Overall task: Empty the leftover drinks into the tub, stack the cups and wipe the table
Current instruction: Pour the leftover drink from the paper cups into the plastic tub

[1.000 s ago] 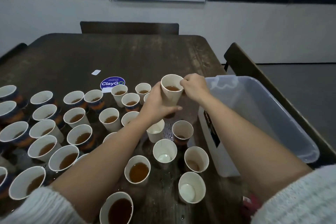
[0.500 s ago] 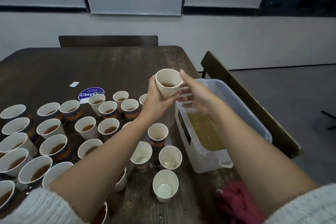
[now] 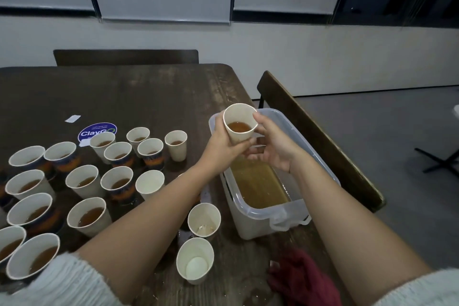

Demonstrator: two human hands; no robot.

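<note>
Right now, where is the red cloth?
The red cloth lies crumpled on the table's near right edge, bottom of the head view, just in front of the tub and beside the right forearm.

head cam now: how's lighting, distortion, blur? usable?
Head view: dim, flat indoor light, no hard shadows; wide-angle bowing bends the table edge and window frames; soft sheen on the tub rim; the held cup, left hand and right hand are fairly sharp; sleeves and red cloth at the bottom edge look soft. Usable.

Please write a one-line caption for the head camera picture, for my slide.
Left hand holds a cup of brown drink over the plastic tub, right hand alongside.
</note>
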